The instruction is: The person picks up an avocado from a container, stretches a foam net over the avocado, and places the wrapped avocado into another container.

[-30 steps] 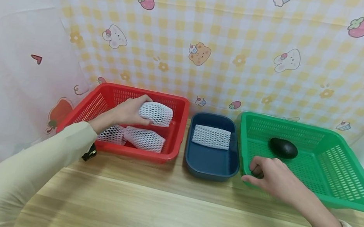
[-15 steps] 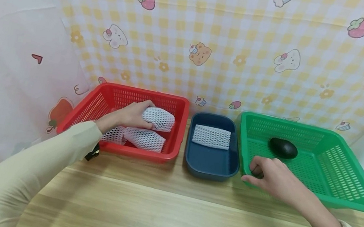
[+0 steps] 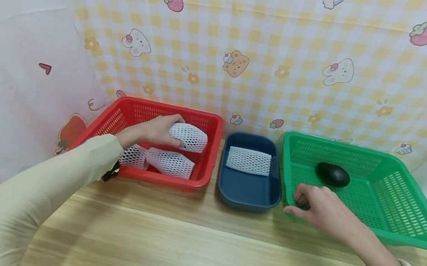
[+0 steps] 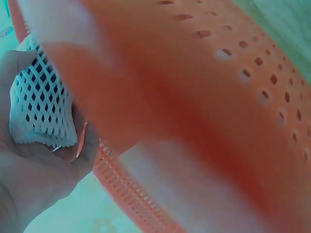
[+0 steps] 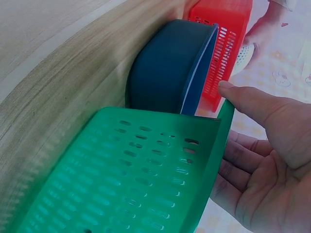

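Note:
My left hand [image 3: 162, 129] holds a white foam fruit net [image 3: 189, 137] inside the red basket [image 3: 216, 152]. Its thumb and fingers are on opposite sides of the bulging net, and something dark shows through the mesh in the left wrist view. Two more filled foam nets, including one at the front [image 3: 170, 163], lie in that basket. On the right, my right hand [image 3: 323, 211] grips the near left rim of the green basket [image 5: 160, 165], thumb outside and fingers inside. A dark, smooth avocado-shaped fruit [image 3: 333, 174] lies in the green basket.
Between the two baskets stands a dark blue tub [image 3: 248, 192] with a flat white foam net [image 3: 249, 161] at its back. All three containers sit on a wooden table [image 3: 179, 247]. A checked cloth [image 3: 269, 35] hangs behind them.
My left hand has shifted a little to the right with the foam net, dipping and then rising slightly within the red basket. The right hand has stayed at the green basket's rim.

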`<control>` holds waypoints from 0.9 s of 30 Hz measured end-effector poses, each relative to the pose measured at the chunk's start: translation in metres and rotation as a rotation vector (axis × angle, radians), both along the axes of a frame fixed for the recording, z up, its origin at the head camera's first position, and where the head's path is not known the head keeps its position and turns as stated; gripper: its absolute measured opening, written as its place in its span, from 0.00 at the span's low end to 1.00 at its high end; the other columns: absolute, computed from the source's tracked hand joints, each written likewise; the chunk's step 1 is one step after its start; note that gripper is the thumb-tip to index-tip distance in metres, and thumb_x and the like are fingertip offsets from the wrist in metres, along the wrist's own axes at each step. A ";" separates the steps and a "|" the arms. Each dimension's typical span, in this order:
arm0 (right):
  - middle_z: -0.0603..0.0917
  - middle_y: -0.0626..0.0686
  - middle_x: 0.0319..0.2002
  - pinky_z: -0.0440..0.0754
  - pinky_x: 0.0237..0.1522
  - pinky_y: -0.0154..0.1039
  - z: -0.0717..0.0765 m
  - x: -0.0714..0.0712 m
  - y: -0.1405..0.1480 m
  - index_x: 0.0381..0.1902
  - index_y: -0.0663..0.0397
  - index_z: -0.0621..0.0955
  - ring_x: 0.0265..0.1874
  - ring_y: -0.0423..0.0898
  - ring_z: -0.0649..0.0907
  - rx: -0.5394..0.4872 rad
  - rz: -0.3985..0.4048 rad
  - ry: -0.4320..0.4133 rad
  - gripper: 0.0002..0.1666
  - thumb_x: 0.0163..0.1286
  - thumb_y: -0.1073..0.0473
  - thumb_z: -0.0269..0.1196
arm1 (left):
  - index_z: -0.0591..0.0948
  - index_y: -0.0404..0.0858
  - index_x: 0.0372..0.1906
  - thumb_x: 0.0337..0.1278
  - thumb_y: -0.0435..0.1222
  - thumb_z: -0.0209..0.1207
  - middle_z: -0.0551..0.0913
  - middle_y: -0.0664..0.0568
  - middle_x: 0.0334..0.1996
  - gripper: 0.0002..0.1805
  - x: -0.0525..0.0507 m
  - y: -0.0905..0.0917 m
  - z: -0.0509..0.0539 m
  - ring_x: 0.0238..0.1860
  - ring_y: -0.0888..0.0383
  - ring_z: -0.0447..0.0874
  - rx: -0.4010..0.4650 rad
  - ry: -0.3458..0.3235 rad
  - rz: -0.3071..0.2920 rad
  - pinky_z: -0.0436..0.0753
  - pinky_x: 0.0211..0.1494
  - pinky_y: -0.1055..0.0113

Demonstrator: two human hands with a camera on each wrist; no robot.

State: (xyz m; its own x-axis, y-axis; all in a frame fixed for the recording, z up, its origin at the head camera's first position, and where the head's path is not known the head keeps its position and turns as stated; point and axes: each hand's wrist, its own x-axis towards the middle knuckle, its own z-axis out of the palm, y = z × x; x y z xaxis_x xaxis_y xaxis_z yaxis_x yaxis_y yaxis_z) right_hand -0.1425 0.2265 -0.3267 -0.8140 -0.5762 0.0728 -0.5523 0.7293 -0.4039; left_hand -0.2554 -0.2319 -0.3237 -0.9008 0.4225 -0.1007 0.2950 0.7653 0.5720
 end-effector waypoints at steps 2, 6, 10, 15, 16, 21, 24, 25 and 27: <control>0.65 0.40 0.19 0.64 0.22 0.33 0.000 0.000 0.000 0.29 0.49 0.75 0.18 0.35 0.63 0.001 -0.001 -0.001 0.18 0.63 0.54 0.75 | 0.69 0.38 0.63 0.52 0.42 0.74 0.79 0.43 0.52 0.36 -0.001 0.000 0.001 0.50 0.46 0.79 0.004 -0.013 0.006 0.81 0.53 0.49; 0.65 0.40 0.19 0.64 0.22 0.33 0.000 -0.001 0.000 0.29 0.49 0.75 0.18 0.35 0.64 0.000 -0.001 0.002 0.18 0.63 0.54 0.75 | 0.70 0.39 0.62 0.52 0.42 0.74 0.78 0.43 0.53 0.35 -0.003 -0.001 0.002 0.50 0.45 0.78 0.009 -0.032 -0.007 0.81 0.53 0.48; 0.64 0.40 0.19 0.63 0.23 0.33 0.000 0.000 0.000 0.29 0.49 0.74 0.18 0.35 0.64 -0.003 -0.001 0.005 0.18 0.62 0.55 0.76 | 0.70 0.38 0.63 0.52 0.41 0.73 0.78 0.43 0.53 0.35 -0.004 0.000 -0.001 0.51 0.45 0.78 -0.006 -0.056 -0.033 0.81 0.54 0.48; 0.65 0.40 0.19 0.64 0.23 0.33 -0.001 0.000 0.000 0.29 0.49 0.74 0.19 0.35 0.64 0.002 -0.004 0.007 0.18 0.62 0.55 0.76 | 0.69 0.39 0.65 0.56 0.43 0.71 0.78 0.42 0.54 0.35 -0.004 0.002 -0.005 0.51 0.45 0.77 -0.066 -0.088 -0.045 0.79 0.55 0.49; 0.65 0.40 0.19 0.64 0.23 0.33 -0.001 0.000 -0.001 0.29 0.49 0.74 0.19 0.35 0.64 0.003 -0.004 0.007 0.18 0.62 0.55 0.76 | 0.69 0.38 0.67 0.56 0.43 0.71 0.78 0.41 0.55 0.37 -0.004 0.002 -0.005 0.52 0.44 0.77 -0.079 -0.084 -0.043 0.79 0.56 0.48; 0.65 0.40 0.19 0.63 0.22 0.33 0.000 0.000 -0.001 0.29 0.49 0.74 0.18 0.35 0.63 0.006 -0.005 0.008 0.18 0.62 0.54 0.76 | 0.66 0.35 0.72 0.57 0.41 0.71 0.72 0.37 0.66 0.41 -0.002 -0.001 -0.003 0.63 0.40 0.71 -0.109 -0.024 -0.021 0.70 0.65 0.41; 0.65 0.40 0.19 0.63 0.22 0.33 0.000 0.000 0.000 0.29 0.49 0.74 0.18 0.35 0.63 0.004 -0.007 0.005 0.18 0.62 0.54 0.76 | 0.66 0.33 0.73 0.58 0.39 0.70 0.69 0.35 0.69 0.41 -0.002 -0.002 -0.004 0.67 0.39 0.67 -0.104 0.001 -0.022 0.66 0.69 0.41; 0.64 0.40 0.19 0.62 0.22 0.33 0.000 0.000 0.000 0.29 0.49 0.74 0.18 0.35 0.63 0.003 -0.007 0.004 0.19 0.62 0.54 0.76 | 0.66 0.32 0.73 0.58 0.39 0.70 0.69 0.35 0.69 0.40 -0.002 -0.002 -0.005 0.67 0.39 0.67 -0.104 0.008 -0.023 0.65 0.69 0.41; 0.64 0.40 0.19 0.62 0.22 0.33 0.000 0.000 0.000 0.29 0.49 0.74 0.18 0.35 0.62 0.003 -0.007 0.003 0.19 0.62 0.54 0.76 | 0.66 0.31 0.72 0.59 0.40 0.70 0.70 0.35 0.68 0.39 -0.001 -0.003 -0.006 0.67 0.39 0.68 -0.103 0.028 -0.027 0.66 0.69 0.42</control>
State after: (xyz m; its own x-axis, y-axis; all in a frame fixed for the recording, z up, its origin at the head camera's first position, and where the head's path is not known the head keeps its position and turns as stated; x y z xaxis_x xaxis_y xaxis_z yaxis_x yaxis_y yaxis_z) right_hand -0.1422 0.2262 -0.3265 -0.8180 -0.5705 0.0739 -0.5484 0.7344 -0.3999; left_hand -0.2560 -0.2348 -0.3298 -0.8921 0.4356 -0.1202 0.3312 0.8112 0.4820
